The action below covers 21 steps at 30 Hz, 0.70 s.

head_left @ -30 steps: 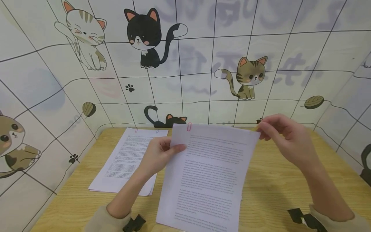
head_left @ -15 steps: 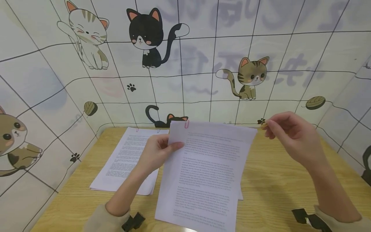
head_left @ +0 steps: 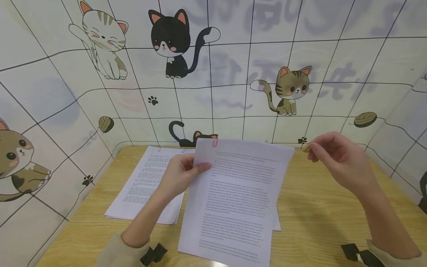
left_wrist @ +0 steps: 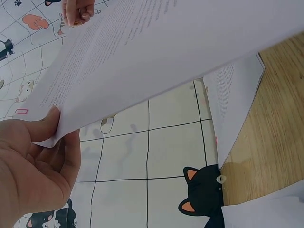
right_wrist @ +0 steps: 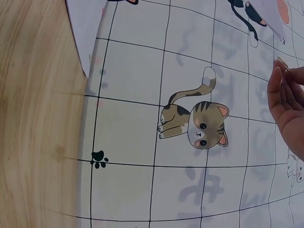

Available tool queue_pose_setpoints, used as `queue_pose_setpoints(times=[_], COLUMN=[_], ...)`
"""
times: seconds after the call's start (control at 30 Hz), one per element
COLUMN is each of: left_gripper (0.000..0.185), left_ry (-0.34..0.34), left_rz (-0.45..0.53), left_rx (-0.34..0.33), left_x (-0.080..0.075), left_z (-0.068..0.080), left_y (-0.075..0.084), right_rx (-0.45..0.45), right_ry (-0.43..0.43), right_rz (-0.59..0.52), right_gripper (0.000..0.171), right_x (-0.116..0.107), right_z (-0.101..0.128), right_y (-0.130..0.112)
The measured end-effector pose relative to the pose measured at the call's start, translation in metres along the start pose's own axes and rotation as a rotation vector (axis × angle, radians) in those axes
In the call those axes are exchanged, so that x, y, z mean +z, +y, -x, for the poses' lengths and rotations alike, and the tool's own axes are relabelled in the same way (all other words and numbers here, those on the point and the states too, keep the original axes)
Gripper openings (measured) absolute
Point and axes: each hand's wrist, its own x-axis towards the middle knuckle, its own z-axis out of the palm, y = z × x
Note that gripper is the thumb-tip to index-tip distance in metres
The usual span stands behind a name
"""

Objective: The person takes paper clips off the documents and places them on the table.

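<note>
My left hand [head_left: 180,176] grips a printed sheaf of paper [head_left: 240,193] by its left edge, thumb in front, holding it up off the table. A pink paper clip [head_left: 215,142] sits on the sheaf's top edge near the left corner; it also shows in the left wrist view. My right hand [head_left: 345,163] is just right of the sheaf's top right corner, apart from it. Between thumb and fingertips it pinches a small yellow paper clip [head_left: 306,149], mostly covered by the fingers. In the right wrist view the clip [right_wrist: 283,63] shows as a thin strip at the fingertips.
Another printed stack [head_left: 146,185] lies on the wooden table [head_left: 313,215] at the left, with two paper clips on its top edge. More paper [head_left: 277,220] lies beneath the raised sheaf. A wall covering with cartoon cats [head_left: 170,40] encloses the table's back and sides.
My right hand has moved right, away from the sheaf's top right corner, with the yellow paper clip between its fingers. The left hand keeps its grip; the sheaf has shifted slightly left.
</note>
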Motion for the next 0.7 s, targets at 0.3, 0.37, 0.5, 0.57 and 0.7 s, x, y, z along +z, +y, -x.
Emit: queue_pose_setpoints(times=[0.3,0.37,0.5,0.57,0.7], left_gripper=[0.017,0.017,0.017,0.017,0.016], left_ry=[0.005,0.006,0.005,0.004,0.003], left_rz=[-0.001,-0.003,-0.004,-0.003,-0.001], left_rx=[-0.01,-0.011,-0.009,-0.006,0.0], left_x=[-0.001,-0.001,-0.001,-0.001,-0.002], left_z=[0.0,0.0,0.0,0.0,0.0], left_y=[-0.001,-0.001,0.0,0.0,0.001], right_rx=[-0.007,-0.006,0.005,0.021,0.038], right_ry=[-0.016,-0.017,-0.032,-0.044,-0.094], right_rz=[0.056,0.062,0.055,0.053,0.054], right_gripper=[0.01,0.01,0.011,0.011,0.014], right_x=[0.0,-0.001,0.0,0.001,0.003], right_z=[0.007,0.008,0.013,0.016,0.024], right_y=[0.012,0.015,0.024,0.029,0.038])
